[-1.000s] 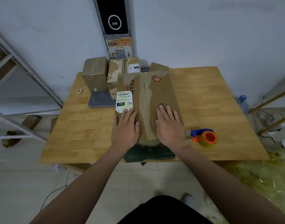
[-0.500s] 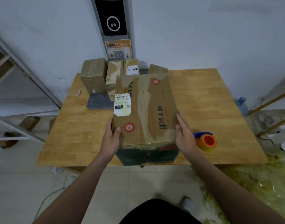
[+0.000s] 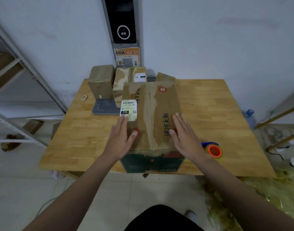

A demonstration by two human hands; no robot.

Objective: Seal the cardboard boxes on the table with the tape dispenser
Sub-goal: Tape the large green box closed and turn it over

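Cardboard box (image 3: pixel 151 114), the large one, lies on the desk (image 3: pixel 217 105) at its near edge, directly in front of the person. Its long axis runs straight away from them and the centre seam between the two top flaps follows that same line. The left grip (image 3: pixel 121 140) lies flat on the left flap, fingers straight and spread, their tips at the white shipping label (image 3: pixel 128 110). The right grip (image 3: pixel 184 139) is flat and spread too, over the right flap near its outer edge. Neither one pinches anything.

The tape dispenser (image 3: pixel 212 150) sits on the desk just beside the box's near right corner, close behind the right wrist, so the right grip is much the nearer one and, in my judgement, has only to draw back and out to the right to reach it. It has an orange roll and a blue handle.

The box top is matt brown card, scarred with pale torn patches and printed with dark characters and red round marks. Its near face is dark green and glossy. Whether clear tape already covers the seam I cannot tell. Smaller boxes (image 3: pixel 101 80) stand at the far edge of the wooden desk, one on a grey slab (image 3: pixel 104 109)
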